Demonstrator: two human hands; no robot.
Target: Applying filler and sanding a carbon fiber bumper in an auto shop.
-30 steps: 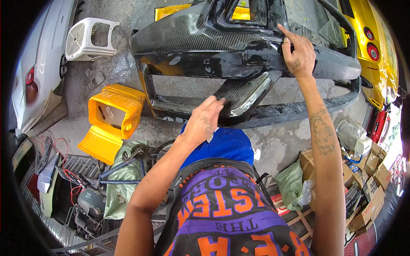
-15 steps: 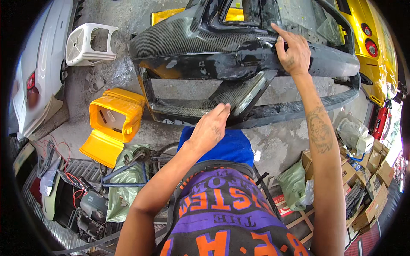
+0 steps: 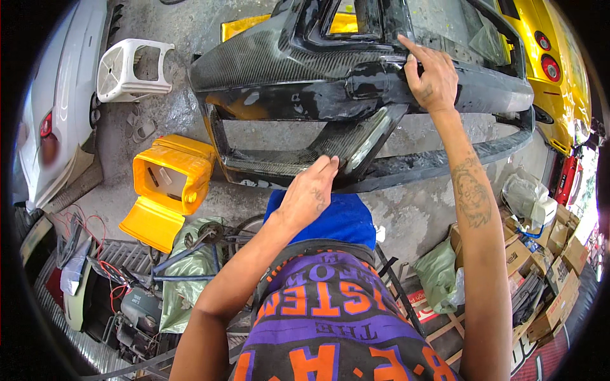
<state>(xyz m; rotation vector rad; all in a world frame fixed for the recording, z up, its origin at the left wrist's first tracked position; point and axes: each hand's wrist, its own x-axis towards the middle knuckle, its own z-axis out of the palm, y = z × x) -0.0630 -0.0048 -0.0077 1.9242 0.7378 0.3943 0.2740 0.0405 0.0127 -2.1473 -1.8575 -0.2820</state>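
Observation:
A black carbon-fibre car bumper, glossy with patches and openings, spans the upper middle. My right hand rests on its upper part, index finger stretched out along a raised edge and fingers somewhat apart, holding nothing visible. My left hand is closed, fingertips bunched at the lower slanted carbon piece; anything between them is too hidden to make out. Below the bumper, blue cloth shows at my body, above my printed shirt.
A white car and upturned plastic stool stand left, with a yellow container nearer. A yellow car stands right. Cardboard boxes, green bags, red cables and metal parts crowd the near sides.
My left hand has shifted slightly right and down along the lower piece of the bumper, still closed. My right hand stays on the upper part. The view has shifted slightly.

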